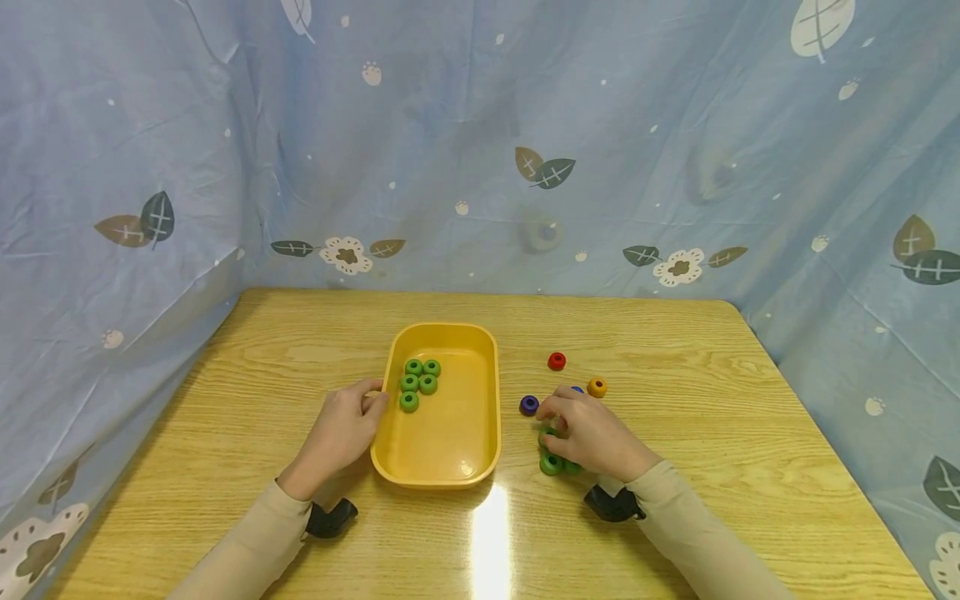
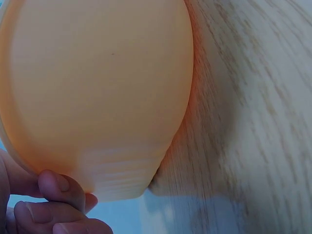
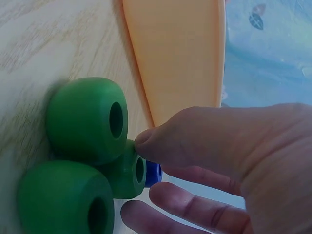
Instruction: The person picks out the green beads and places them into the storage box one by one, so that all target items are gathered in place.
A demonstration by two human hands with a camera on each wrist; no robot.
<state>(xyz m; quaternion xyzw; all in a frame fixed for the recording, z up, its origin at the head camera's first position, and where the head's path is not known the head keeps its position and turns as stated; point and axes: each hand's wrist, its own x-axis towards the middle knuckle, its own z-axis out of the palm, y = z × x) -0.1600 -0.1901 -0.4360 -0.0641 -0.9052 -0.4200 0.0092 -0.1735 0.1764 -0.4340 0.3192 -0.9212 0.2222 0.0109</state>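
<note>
Green beads (image 1: 551,472), three of them outside the yellow tray (image 1: 450,429), sit bunched on the wooden table (image 1: 300,337) at the thumb side of my right hand (image 1: 592,429), partly under it, so that hand is by far the nearer one. Their holes face up, which leaves each round wall within reach of a grip from the side, I judge. The farthest green bead (image 3: 119,178) of the three lies right by my thumb tip; thumb and fingers are parted and loosely bent, with nothing clasped between them that I can see, and whether the thumb touches that bead I cannot tell. Just past my fingertips sits a purple bead (image 1: 529,412); a blue bead (image 1: 577,388) is mostly hidden behind my knuckles, with an orange bead (image 1: 592,389) and a red bead (image 1: 557,366) farther off. The tray lies to the left of this hand, between my two hands, its long axis running away from me. My left hand (image 1: 347,425) grips the rim at its left long side with bent fingers. Inside, five green beads (image 1: 428,391) sit together towards the far left, and the tray's right wall is the one nearest the loose three
</note>
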